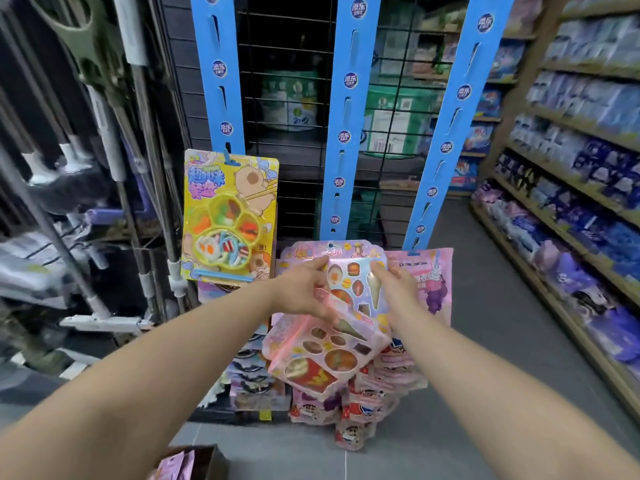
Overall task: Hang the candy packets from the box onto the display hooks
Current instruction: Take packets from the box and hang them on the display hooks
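Three blue hanging strips with hook slots run down a black wire grid; the middle strip (348,109) ends just above my hands. My left hand (304,289) and my right hand (396,289) both grip a pink candy packet (353,282) held upright under that strip. A second pink packet (325,355) hangs tilted below my left hand, which seems to hold it too. A yellow candy packet (228,216) hangs on the left strip (216,74). A pink-purple packet (434,282) hangs at the foot of the right strip (453,109). The open box (194,462) with pink packets sits at the bottom edge.
More candy packets (367,400) hang or pile low beneath my hands. Mop and broom handles (138,168) lean at the left. Wooden shelves (575,174) full of blue and purple packs line the right side, with grey floor (485,306) between.
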